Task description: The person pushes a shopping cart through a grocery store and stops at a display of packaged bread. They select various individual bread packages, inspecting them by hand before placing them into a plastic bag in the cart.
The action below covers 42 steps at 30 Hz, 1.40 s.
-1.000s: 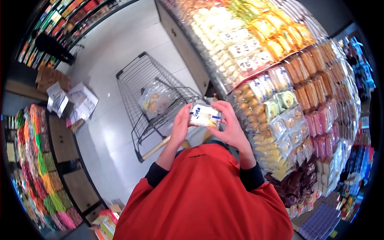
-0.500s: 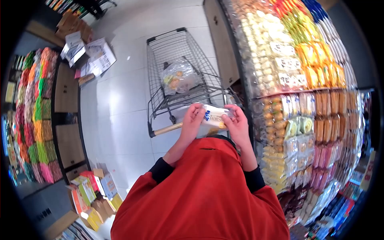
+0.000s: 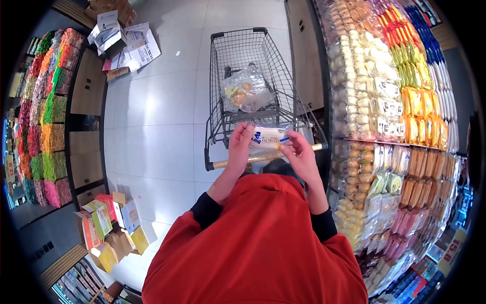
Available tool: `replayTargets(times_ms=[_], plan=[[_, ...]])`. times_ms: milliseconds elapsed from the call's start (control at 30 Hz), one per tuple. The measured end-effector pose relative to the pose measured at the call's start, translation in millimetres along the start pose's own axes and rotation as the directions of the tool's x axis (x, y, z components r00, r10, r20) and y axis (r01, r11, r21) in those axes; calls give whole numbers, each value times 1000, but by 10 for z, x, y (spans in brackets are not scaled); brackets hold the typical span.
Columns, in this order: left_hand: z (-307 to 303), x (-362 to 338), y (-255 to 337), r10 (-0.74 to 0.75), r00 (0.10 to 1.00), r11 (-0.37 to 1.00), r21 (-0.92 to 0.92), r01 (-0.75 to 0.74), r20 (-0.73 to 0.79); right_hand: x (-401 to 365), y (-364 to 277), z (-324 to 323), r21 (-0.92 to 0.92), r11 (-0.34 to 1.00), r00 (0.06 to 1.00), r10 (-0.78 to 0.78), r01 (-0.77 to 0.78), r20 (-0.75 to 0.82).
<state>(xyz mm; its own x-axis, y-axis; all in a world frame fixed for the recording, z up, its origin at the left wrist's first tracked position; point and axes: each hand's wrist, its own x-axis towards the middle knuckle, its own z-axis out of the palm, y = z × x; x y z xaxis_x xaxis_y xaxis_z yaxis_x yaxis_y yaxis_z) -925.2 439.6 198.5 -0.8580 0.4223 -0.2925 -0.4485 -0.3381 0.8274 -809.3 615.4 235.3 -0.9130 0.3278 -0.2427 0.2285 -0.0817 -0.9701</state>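
Packet (image 3: 269, 138) pinched between left hand (image 3: 239, 147) and right hand (image 3: 302, 159) (both curled tight), now swung toward cart (image 3: 223, 61) at twelve o'clock.

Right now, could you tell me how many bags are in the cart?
1: a clear bag lies in the cart; more may hide beneath. Left hand and right hand hold a packet.

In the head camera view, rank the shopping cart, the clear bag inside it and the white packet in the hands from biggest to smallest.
1. shopping cart, by far the largest.
2. clear bag lying in it.
3. white packet, nearer the camera yet looking smaller than the bag.
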Motion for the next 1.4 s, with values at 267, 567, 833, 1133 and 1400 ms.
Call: replayTargets(times_ms=[267, 567, 833, 1133, 1400], plan=[[-148, 523, -286, 124, 985, 975, 201, -99, -116, 867, 318, -207, 109, 993, 998, 50, -46, -33], [-501, 899, -867, 39, 994, 296, 949, -107, 100, 3205, 1801, -454, 384, 850, 836, 477, -360, -271], [-459, 1170, -973, -162, 983, -33, 995, -90, 84, 4646, 3900, -224, 537, 704, 625, 690, -464, -365], [-462, 1242, -932, -177, 981, -7, 997, -82, 79, 4737, 5096, -191, 623, 545, 488, 825, -560, -283], [-390, 1385, -865, -166, 979, -13, 993, -121, 118, 4574, 4898, -297, -57, 713, 661, 612, -698, -434]])
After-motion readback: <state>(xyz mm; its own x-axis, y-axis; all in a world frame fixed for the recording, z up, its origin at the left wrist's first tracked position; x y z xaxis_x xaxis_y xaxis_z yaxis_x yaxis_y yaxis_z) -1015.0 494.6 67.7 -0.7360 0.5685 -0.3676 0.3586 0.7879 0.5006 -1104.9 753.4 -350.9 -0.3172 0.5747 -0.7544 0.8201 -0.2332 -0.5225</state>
